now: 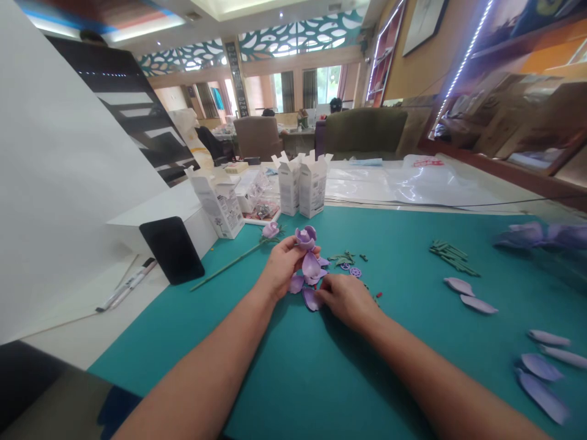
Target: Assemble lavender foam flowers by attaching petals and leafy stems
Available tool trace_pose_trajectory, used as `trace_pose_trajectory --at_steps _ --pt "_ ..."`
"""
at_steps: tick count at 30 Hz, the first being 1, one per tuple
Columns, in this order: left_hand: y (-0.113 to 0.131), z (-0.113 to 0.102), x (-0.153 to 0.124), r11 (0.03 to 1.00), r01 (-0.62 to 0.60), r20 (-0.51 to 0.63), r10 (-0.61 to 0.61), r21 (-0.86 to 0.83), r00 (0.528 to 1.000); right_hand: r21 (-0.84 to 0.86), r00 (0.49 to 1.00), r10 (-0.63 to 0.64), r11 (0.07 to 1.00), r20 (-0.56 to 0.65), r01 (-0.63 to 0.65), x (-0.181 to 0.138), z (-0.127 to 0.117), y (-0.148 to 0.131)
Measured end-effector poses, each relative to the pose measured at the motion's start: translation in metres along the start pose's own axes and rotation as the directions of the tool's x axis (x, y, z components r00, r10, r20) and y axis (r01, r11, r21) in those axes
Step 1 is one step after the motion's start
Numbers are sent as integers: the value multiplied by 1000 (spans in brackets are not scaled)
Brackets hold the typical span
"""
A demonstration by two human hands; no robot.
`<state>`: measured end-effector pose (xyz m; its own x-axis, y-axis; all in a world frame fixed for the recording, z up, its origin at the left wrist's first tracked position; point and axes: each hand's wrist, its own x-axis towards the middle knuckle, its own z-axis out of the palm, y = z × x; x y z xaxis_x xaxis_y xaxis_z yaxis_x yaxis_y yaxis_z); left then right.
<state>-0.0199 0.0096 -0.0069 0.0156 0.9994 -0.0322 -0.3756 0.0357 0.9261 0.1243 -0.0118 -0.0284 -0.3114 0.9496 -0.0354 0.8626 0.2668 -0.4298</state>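
My left hand [280, 267] is closed around a half-built purple flower [306, 237], holding it upright above the teal mat [321, 366]. Just to its right, my right hand [347, 298] pinches a loose purple petal [310, 299] lying on the mat. More purple petals [312, 269] lie between the two hands. A finished purple flower on a green stem [238, 258] lies on the mat to the left of my left hand.
Small purple gears and green bits [348, 264] sit beyond my right hand. Green sticks [452, 255] and loose petals [472, 294] lie to the right, several more at the right edge. White boxes [300, 183] stand at the mat's far edge; a black phone [172, 249] leans left.
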Motion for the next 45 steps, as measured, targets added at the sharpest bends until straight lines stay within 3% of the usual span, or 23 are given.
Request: trace_pose_trajectory --at_steps 11,20,29,39,45 --pt "1 1 1 1000 -3 -16 3 -24 1000 292 1000 3 956 12 -7 0 -9 1" --pt "1 -1 1 1000 1 4 -1 -6 1000 697 998 58 716 8 -47 8 -13 16" --pt "-3 -1 2 999 37 21 -38 29 999 785 983 92 616 -157 67 5 -37 17" --pt "-6 -1 1 996 30 29 -32 81 999 848 969 107 512 -223 139 0 -37 7" --pt "-7 1 1 993 12 45 -18 121 999 853 972 95 502 -216 140 -1 -35 4"
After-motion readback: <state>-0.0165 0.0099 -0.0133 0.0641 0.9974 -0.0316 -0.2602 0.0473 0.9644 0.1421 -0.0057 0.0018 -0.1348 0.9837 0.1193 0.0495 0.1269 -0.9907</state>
